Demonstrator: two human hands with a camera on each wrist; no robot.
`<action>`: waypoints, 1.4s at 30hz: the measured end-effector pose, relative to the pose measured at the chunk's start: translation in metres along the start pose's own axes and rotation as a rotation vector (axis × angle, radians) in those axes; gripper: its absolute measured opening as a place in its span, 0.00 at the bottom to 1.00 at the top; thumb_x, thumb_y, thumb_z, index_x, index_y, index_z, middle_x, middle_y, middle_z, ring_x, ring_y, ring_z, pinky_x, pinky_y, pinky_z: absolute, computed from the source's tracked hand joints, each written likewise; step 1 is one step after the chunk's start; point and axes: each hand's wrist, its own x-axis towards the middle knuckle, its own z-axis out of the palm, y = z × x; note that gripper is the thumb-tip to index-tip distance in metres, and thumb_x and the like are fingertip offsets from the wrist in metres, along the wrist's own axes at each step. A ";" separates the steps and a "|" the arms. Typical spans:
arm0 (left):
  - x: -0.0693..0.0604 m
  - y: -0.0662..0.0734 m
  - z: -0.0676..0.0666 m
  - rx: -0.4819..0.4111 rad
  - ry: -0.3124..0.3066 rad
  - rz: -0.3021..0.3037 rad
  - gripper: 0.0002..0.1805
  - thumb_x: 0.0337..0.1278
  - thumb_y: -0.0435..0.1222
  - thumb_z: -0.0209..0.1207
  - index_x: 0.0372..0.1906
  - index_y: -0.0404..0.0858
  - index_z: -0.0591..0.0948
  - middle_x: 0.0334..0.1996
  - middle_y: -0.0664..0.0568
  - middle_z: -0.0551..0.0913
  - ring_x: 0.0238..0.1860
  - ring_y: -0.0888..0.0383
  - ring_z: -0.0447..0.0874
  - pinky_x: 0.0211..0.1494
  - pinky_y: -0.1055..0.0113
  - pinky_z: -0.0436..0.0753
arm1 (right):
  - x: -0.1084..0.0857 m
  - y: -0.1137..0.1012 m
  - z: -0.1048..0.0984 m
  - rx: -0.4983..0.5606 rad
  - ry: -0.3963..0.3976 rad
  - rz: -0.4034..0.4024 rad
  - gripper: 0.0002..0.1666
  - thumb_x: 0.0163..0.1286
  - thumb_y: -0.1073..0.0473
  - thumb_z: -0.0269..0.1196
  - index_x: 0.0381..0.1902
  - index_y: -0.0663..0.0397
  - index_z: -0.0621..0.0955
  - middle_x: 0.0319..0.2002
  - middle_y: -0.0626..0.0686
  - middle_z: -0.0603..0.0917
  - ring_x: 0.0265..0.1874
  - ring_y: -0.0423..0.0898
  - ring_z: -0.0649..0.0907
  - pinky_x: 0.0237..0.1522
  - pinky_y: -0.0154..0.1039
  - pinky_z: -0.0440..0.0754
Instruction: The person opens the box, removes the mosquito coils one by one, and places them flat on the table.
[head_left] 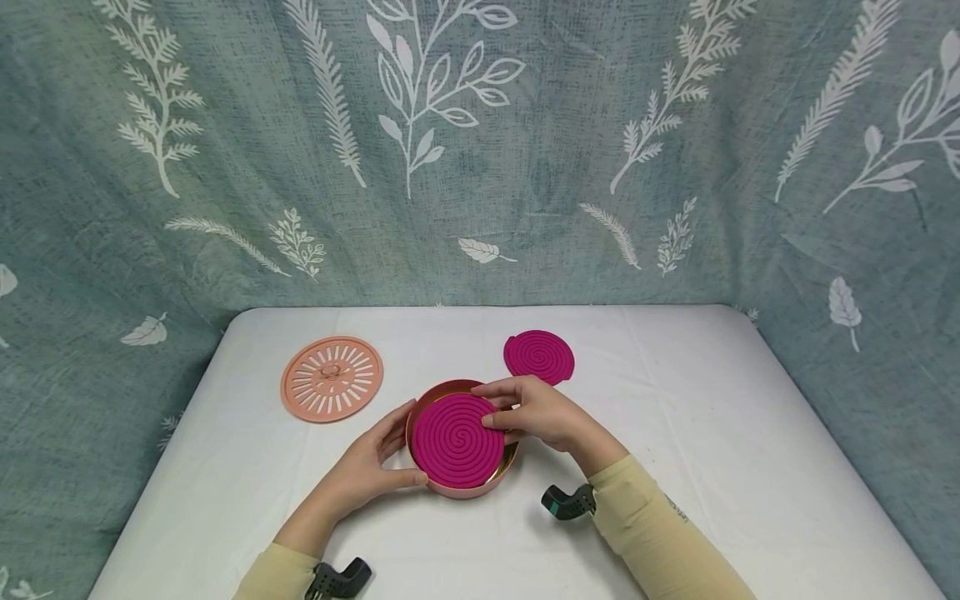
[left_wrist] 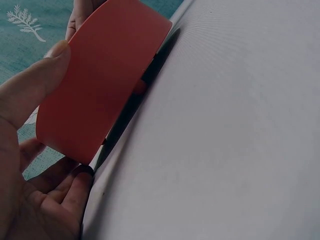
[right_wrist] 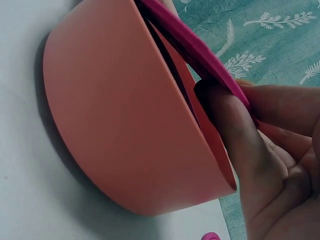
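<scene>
A round pink container (head_left: 462,492) with a gold-coloured inside stands on the white table. A magenta spiral coil (head_left: 457,440) lies tilted at its opening, its right edge pinched between thumb and fingers of the right hand (head_left: 542,417). The left hand (head_left: 366,468) holds the container's left side, thumb at the front and fingers behind. In the left wrist view, the left hand (left_wrist: 45,145) grips the container wall (left_wrist: 100,80). From the right wrist, the coil (right_wrist: 200,50) is seen raised above the container's rim, gripped by the right hand (right_wrist: 275,145).
An orange-pink slotted lid (head_left: 332,379) with a small ring handle lies at the back left of the table (head_left: 675,400). A second magenta spiral coil (head_left: 539,356) lies behind the right hand. A patterned green curtain (head_left: 480,150) hangs behind the table.
</scene>
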 end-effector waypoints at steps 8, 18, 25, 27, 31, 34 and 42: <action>0.000 0.001 -0.001 0.000 -0.001 -0.009 0.59 0.33 0.47 0.81 0.75 0.57 0.61 0.72 0.55 0.65 0.70 0.60 0.64 0.71 0.71 0.67 | -0.001 0.002 -0.001 0.053 0.021 0.009 0.28 0.64 0.67 0.69 0.63 0.54 0.79 0.47 0.58 0.85 0.34 0.47 0.87 0.34 0.45 0.91; 0.000 0.000 -0.001 -0.004 -0.006 0.005 0.59 0.34 0.47 0.81 0.76 0.56 0.60 0.72 0.56 0.65 0.70 0.60 0.64 0.71 0.71 0.67 | -0.001 0.003 -0.003 0.124 0.095 -0.009 0.29 0.63 0.67 0.69 0.63 0.55 0.78 0.48 0.61 0.82 0.33 0.49 0.87 0.37 0.48 0.90; 0.000 0.001 0.000 -0.009 -0.003 0.002 0.59 0.34 0.44 0.81 0.76 0.55 0.60 0.72 0.55 0.65 0.70 0.60 0.65 0.71 0.70 0.68 | -0.003 0.005 -0.007 0.135 0.188 -0.022 0.29 0.65 0.67 0.68 0.64 0.51 0.78 0.53 0.61 0.79 0.31 0.46 0.85 0.34 0.44 0.91; 0.000 0.002 0.000 -0.016 -0.003 -0.001 0.59 0.34 0.42 0.81 0.76 0.54 0.60 0.72 0.54 0.65 0.70 0.60 0.65 0.71 0.69 0.68 | -0.004 0.006 -0.009 0.151 0.209 -0.027 0.29 0.65 0.66 0.68 0.64 0.51 0.78 0.55 0.61 0.78 0.31 0.46 0.84 0.33 0.43 0.90; 0.000 0.002 0.000 -0.024 -0.003 -0.006 0.59 0.34 0.41 0.81 0.76 0.53 0.60 0.72 0.54 0.65 0.70 0.59 0.65 0.71 0.68 0.68 | -0.006 0.008 -0.011 0.177 0.237 -0.036 0.30 0.65 0.66 0.68 0.65 0.51 0.77 0.55 0.61 0.79 0.32 0.47 0.85 0.32 0.42 0.90; 0.000 0.002 0.000 -0.026 -0.003 -0.006 0.59 0.34 0.41 0.81 0.76 0.53 0.60 0.72 0.53 0.64 0.70 0.59 0.64 0.71 0.68 0.68 | -0.007 0.009 -0.014 0.196 0.250 -0.043 0.30 0.65 0.66 0.68 0.66 0.51 0.77 0.54 0.61 0.80 0.32 0.48 0.85 0.34 0.44 0.91; 0.000 0.002 -0.001 -0.026 -0.003 -0.007 0.59 0.35 0.42 0.81 0.76 0.53 0.60 0.72 0.53 0.64 0.70 0.59 0.64 0.72 0.69 0.67 | -0.010 0.013 -0.023 0.226 0.277 -0.085 0.33 0.67 0.66 0.66 0.69 0.55 0.72 0.53 0.64 0.78 0.33 0.47 0.85 0.40 0.51 0.90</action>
